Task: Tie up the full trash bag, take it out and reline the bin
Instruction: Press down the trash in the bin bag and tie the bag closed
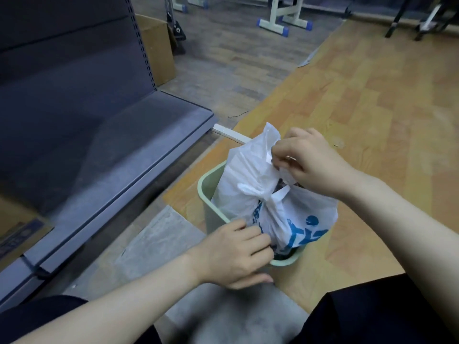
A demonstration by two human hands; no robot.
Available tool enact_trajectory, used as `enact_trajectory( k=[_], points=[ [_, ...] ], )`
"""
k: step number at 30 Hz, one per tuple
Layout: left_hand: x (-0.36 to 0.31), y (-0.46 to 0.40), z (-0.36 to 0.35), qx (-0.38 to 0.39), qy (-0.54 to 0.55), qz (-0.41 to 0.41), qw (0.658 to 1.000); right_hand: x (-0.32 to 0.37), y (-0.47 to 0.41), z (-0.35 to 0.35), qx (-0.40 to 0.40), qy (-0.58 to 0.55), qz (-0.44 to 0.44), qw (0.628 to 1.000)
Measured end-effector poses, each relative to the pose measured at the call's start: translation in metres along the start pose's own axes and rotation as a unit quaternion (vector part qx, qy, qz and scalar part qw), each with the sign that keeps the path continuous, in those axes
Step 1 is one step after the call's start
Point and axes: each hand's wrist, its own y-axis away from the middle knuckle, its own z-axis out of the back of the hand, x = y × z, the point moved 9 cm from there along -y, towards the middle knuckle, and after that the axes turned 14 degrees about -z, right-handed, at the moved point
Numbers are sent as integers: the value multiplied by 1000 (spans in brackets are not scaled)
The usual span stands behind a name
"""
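A full white trash bag (248,184) with blue print stands in a small pale green bin (211,184) on the floor, bulging above the rim. One pair of its handles is knotted at the middle. My right hand (310,162) pinches a loose white handle at the bag's top right. My left hand (238,254) grips the bag's plastic at the near rim of the bin, fingers curled into it. Dark contents show through gaps in the bag.
A grey metal shelf unit (87,145) stands close on the left, with a cardboard box (156,50) behind it. Wood-pattern flooring (360,100) spreads to the right. White frame legs with blue feet (273,23) stand at the back. My dark-clad knees flank the bin.
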Motion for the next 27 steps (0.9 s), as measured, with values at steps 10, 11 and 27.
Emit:
enact_trajectory(
  k=[10, 11, 27],
  points=[
    [21, 16, -14, 29, -46, 54, 997, -8, -10, -12, 57, 112, -48, 991],
    [28, 19, -14, 39, -46, 59, 996, -9, -12, -10, 36, 140, -47, 988],
    [99, 53, -49, 48, 134, 266, 953, -40, -21, 39, -130, 53, -115, 983]
  ],
)
